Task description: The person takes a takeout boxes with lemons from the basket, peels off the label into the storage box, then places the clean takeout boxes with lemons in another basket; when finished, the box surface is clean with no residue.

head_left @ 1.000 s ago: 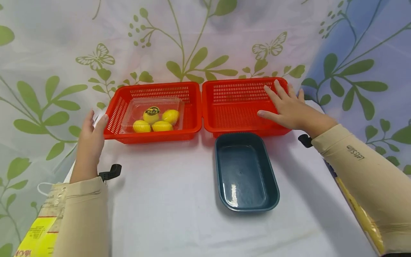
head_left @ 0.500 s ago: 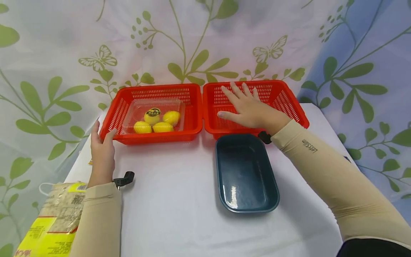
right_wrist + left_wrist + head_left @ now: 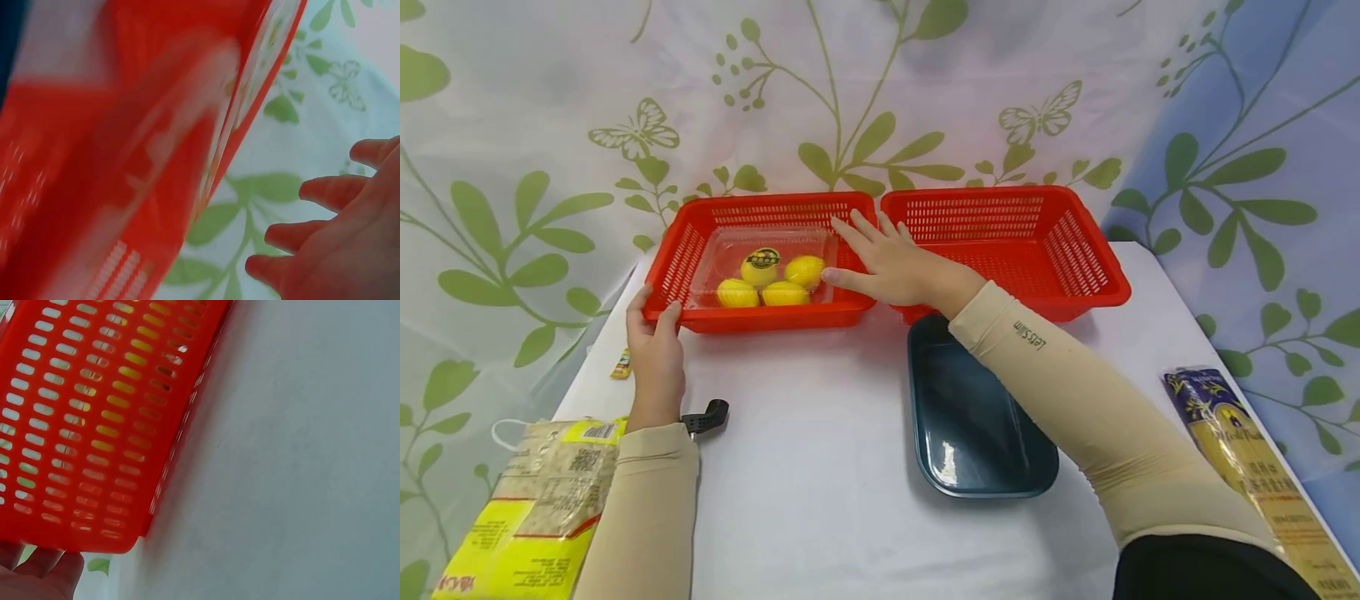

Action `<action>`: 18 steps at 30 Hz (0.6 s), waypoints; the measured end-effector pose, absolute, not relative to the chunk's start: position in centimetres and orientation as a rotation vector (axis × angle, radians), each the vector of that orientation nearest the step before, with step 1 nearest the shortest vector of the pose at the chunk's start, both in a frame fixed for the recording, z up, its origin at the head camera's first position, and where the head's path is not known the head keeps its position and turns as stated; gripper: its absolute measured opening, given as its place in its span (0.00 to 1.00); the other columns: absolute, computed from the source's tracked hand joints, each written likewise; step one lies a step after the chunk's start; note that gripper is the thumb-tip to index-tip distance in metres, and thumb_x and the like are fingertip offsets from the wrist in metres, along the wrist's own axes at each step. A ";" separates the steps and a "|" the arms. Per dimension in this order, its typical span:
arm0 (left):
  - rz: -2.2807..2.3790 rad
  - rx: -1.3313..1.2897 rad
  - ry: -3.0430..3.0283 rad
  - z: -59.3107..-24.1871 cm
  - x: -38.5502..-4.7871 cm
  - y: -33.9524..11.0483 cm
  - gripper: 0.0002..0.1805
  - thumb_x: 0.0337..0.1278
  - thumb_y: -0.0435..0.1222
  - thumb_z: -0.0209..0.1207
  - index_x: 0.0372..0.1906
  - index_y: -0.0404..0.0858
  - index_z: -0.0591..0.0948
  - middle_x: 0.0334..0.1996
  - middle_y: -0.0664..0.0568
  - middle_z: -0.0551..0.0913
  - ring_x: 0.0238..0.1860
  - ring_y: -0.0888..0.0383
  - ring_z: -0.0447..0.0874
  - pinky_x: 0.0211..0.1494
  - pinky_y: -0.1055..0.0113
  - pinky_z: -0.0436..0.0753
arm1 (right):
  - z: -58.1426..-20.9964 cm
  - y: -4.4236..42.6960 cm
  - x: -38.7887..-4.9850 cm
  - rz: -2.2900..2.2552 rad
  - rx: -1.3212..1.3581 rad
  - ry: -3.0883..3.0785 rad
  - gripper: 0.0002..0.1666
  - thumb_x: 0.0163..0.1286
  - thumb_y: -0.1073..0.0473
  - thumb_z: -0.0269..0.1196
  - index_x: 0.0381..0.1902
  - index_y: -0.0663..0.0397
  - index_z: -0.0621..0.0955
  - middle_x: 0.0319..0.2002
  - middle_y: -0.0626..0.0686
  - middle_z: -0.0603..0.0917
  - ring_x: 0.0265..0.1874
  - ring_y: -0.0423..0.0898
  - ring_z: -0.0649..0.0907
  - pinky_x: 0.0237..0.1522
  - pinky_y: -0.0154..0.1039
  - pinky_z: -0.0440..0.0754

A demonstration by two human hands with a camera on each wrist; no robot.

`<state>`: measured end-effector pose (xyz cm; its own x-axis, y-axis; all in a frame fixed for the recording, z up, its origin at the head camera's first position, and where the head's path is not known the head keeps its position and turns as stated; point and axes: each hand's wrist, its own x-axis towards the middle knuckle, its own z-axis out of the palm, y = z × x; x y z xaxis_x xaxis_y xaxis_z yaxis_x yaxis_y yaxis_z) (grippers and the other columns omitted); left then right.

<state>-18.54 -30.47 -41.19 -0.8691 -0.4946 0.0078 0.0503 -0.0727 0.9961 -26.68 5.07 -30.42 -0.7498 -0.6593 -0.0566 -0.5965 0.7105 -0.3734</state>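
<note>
Left basket (image 3: 775,318), red, slotted sides, rounded corners

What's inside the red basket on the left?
A clear, labelled plastic box holding four yellow fruits. The right hand hides part of the basket's right end; what lies directly beneath the fruits can't be seen.

Free lane along cloth (image 3: 805,433) between left sleeve (image 3: 651,508) and tub (image 3: 973,450), closed at back by left basket (image 3: 775,317); right sleeve (image 3: 1067,400) crosses above tub, right part of right basket (image 3: 1075,242) open from above.
</note>
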 end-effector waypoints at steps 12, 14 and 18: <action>-2.009 0.473 -1.816 -41.4 -18.8 -30.5 0.31 0.83 0.38 0.50 0.83 0.50 0.56 0.82 0.55 0.52 0.78 0.58 0.58 0.72 0.70 0.66 | -31.0 -1.1 -26.8 -0.690 -1.012 2.584 0.60 0.72 0.16 0.44 0.88 0.41 0.42 0.85 0.52 0.37 0.82 0.61 0.39 0.79 0.59 0.35; -2.018 0.465 -1.802 -41.6 -18.8 -30.6 0.31 0.83 0.37 0.50 0.83 0.50 0.56 0.82 0.54 0.52 0.78 0.58 0.58 0.72 0.71 0.66 | -31.4 -1.7 -27.1 -0.713 -0.989 2.577 0.61 0.72 0.18 0.46 0.87 0.44 0.43 0.85 0.55 0.38 0.82 0.60 0.39 0.79 0.60 0.36; -2.013 0.468 -1.811 -41.7 -18.9 -30.7 0.31 0.83 0.38 0.50 0.82 0.51 0.56 0.82 0.55 0.53 0.78 0.59 0.59 0.72 0.71 0.66 | -32.3 -2.7 -27.5 -0.779 -0.869 2.575 0.63 0.72 0.21 0.52 0.87 0.48 0.42 0.85 0.58 0.38 0.82 0.57 0.38 0.78 0.61 0.37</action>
<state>-18.88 -30.70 -41.73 -0.8676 -0.4972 0.0128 0.0651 -0.0879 0.9940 -27.50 -2.73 -32.29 -0.7668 -0.6312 -0.1166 -0.4607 0.6676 -0.5848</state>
